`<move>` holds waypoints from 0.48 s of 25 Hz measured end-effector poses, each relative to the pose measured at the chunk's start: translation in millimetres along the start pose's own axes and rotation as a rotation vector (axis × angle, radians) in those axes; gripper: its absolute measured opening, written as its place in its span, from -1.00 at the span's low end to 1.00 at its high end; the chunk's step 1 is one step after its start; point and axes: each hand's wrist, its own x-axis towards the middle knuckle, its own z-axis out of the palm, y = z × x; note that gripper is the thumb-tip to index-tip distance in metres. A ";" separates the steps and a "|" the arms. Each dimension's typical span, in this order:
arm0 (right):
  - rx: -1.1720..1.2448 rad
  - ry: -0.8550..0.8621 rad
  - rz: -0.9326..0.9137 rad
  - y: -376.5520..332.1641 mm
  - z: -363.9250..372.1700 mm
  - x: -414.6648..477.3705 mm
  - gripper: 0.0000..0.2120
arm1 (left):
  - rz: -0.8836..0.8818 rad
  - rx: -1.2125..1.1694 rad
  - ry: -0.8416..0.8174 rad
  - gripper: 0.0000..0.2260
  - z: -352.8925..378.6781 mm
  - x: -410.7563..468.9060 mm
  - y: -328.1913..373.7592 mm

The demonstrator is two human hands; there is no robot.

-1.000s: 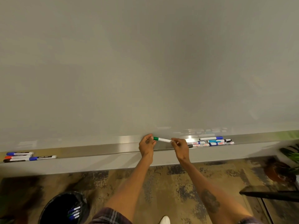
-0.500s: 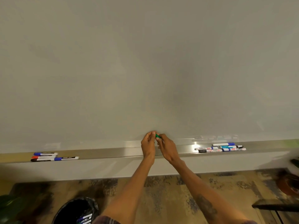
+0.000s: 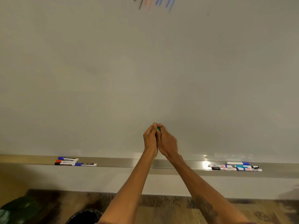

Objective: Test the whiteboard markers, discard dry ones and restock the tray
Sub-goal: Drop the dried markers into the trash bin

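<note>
Caller: Hands meet at the whiteboard (image 3: 145, 70): left hand (image 3: 150, 139) and right hand (image 3: 167, 143) both pinch the green marker (image 3: 158, 129), raised above the tray (image 3: 121, 163).
Spotter: Cap coming off for a test, I'd guess. How far along?
Caller: Black, red and blue test strokes (image 3: 155, 4) up top. Left-end markers (image 3: 72, 161) few, right-end markers (image 3: 236, 167) a bigger cluster.
Spotter: Midway, I reckon. Bin (image 3: 84, 216) waits below for duds.

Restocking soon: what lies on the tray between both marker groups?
Head view: silver metal tray bare between left markers and right markers; forearms hide some.
</note>
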 end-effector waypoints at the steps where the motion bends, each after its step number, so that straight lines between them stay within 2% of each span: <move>1: -0.011 -0.007 -0.014 -4.4 -1.8 3.8 -0.65 | 0.006 -0.023 -0.014 -0.79 0.9 -0.2 7.9; 6: -0.014 -0.113 -0.151 -26.0 -16.2 26.9 -0.62 | 0.095 -0.050 -0.057 -0.80 0.2 4.3 44.1; 12: 0.246 -0.230 -0.120 -55.0 -38.7 44.0 -0.63 | 0.185 -0.029 -0.126 -0.78 6.5 5.1 79.0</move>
